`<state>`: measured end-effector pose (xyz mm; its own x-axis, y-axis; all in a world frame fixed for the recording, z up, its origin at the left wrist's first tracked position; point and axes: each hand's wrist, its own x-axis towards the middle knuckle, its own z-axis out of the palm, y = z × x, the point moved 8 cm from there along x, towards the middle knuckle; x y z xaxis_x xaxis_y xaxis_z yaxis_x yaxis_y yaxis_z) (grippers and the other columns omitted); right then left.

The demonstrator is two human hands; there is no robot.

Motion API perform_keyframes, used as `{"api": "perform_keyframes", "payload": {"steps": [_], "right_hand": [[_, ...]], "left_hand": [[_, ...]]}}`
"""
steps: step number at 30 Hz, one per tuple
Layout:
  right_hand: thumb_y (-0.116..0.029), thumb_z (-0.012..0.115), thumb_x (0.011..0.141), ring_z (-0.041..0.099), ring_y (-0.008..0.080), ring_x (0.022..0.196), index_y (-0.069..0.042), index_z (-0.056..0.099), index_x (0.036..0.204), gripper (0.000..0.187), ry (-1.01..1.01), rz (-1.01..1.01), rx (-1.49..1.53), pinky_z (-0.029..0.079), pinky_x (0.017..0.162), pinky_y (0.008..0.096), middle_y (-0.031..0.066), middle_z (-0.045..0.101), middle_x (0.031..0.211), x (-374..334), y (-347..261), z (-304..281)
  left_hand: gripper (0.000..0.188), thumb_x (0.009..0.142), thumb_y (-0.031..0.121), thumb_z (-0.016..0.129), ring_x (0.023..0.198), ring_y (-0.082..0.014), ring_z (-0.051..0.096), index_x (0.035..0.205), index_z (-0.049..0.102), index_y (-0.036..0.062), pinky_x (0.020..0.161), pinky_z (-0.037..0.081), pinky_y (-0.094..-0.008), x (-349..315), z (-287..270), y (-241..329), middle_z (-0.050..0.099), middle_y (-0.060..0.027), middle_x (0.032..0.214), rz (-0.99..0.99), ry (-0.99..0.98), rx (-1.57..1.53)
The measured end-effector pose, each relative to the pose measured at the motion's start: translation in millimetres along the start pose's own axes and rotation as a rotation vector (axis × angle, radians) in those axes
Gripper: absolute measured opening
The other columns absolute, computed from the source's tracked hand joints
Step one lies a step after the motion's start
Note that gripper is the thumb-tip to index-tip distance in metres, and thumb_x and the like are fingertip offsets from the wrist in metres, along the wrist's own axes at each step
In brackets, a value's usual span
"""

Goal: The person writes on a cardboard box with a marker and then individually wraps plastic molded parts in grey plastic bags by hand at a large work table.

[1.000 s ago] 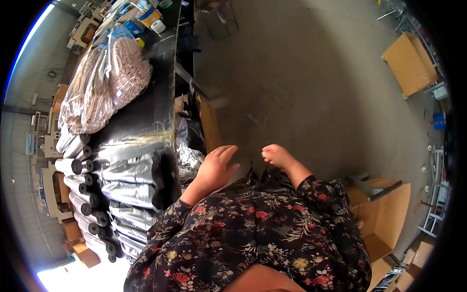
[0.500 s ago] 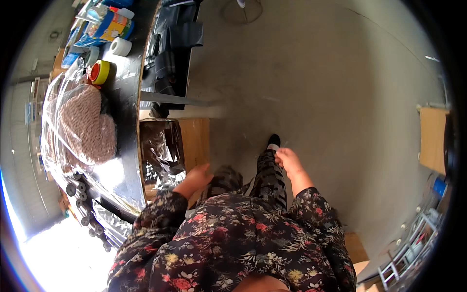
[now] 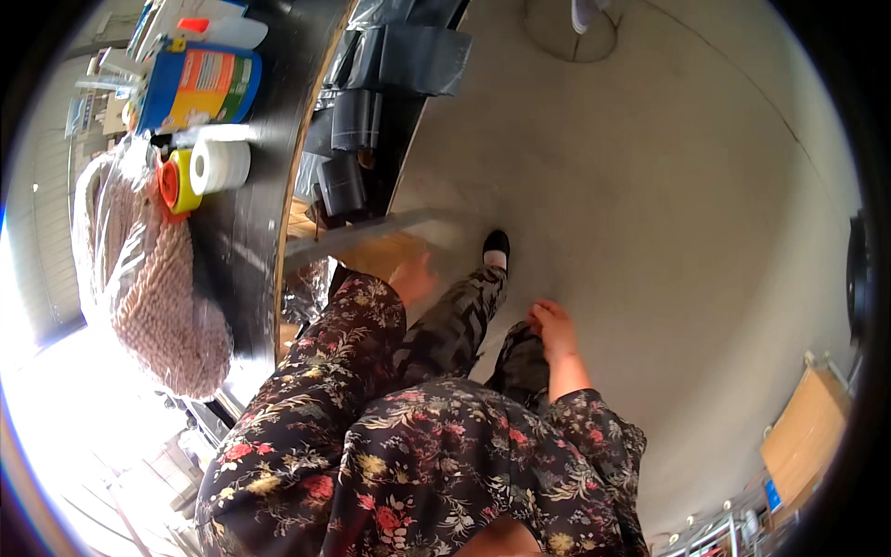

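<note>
My left hand (image 3: 413, 278) hangs beside the workbench, close to the bench's shelf, its fingers smeared by motion. In front of my right thigh is my right hand (image 3: 551, 327), fingers curled together; what they hold, if anything, I cannot make out. On the bench (image 3: 251, 200) to my left lies a brown knitted bundle (image 3: 172, 325) in clear plastic wrap. Behind it stand a roll of yellow tape (image 3: 188, 180), a white roll (image 3: 221, 167), a blue tub (image 3: 209, 88) with a coloured label and a clear bottle (image 3: 237, 33) with a red cap.
Black plastic rolls (image 3: 355, 119) lie on the shelf under the bench top. A grey metal bar (image 3: 362, 232) runs out from the bench edge. Concrete floor (image 3: 631, 186) stretches ahead and right. A round-based stand (image 3: 571, 42) is far ahead; a brown board (image 3: 806, 432) stands at right.
I have stepped forward along the bench, so the bench things appear nearer. My left hand has moved forward past the box under the bench; my right hand has dropped slightly.
</note>
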<state>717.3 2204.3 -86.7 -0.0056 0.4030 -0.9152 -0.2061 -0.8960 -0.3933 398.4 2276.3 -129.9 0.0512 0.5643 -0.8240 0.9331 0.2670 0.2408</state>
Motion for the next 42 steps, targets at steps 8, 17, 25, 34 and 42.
{"api": "perform_keyframes", "payload": {"steps": [8,17,25,34,42], "right_hand": [[-0.02,0.054,0.095,0.057,0.0169,0.09,0.003,0.05,0.126,0.039,-0.371,0.101,-0.176,0.044,0.081,0.0329,0.0089,0.062,0.104,94,3,86],[-0.023,0.055,0.095,0.057,0.0191,0.097,0.002,0.05,0.126,0.041,-0.257,0.184,-0.324,0.044,0.086,0.0359,0.0095,0.06,0.109,133,28,63],[-0.023,0.058,0.092,0.058,0.0187,0.093,-0.001,0.053,0.122,0.037,-0.166,0.279,-0.446,0.045,0.084,0.0353,0.0082,0.061,0.106,140,64,58],[-0.02,0.056,0.093,0.057,0.015,0.085,-0.002,0.056,0.114,0.028,-0.189,0.259,-0.423,0.044,0.077,0.0319,0.0057,0.064,0.098,143,55,90],[-0.02,0.053,0.094,0.057,0.0142,0.082,-0.002,0.056,0.112,0.025,-0.192,0.237,-0.396,0.044,0.076,0.0316,0.0066,0.064,0.098,150,57,97]], "left_hand": [[0.062,0.085,0.032,0.059,0.129,-0.0351,0.041,0.137,0.043,0.0025,0.107,0.036,-0.0415,132,-175,-65,0.044,-0.0204,0.14,-0.366,0.571,-0.112],[0.055,0.088,0.02,0.058,0.134,-0.0326,0.038,0.139,0.042,0.0061,0.11,0.034,-0.0385,198,-250,-187,0.041,-0.0175,0.144,-0.395,0.749,-0.016],[0.044,0.072,0.001,0.07,0.109,-0.0341,0.054,0.114,0.057,0.0053,0.096,0.044,-0.0398,204,-273,-175,0.058,-0.0149,0.111,-0.023,0.852,0.178],[0.01,0.079,0.014,0.065,0.092,-0.0345,0.059,0.084,0.061,0.0066,0.079,0.048,-0.0454,210,-259,-194,0.06,-0.0117,0.09,0.071,0.678,0.409],[0.025,0.079,0.031,0.065,0.076,-0.0297,0.064,0.074,0.065,0.006,0.074,0.051,-0.0415,212,-301,-202,0.065,-0.012,0.083,-0.132,0.664,-0.018]]}}
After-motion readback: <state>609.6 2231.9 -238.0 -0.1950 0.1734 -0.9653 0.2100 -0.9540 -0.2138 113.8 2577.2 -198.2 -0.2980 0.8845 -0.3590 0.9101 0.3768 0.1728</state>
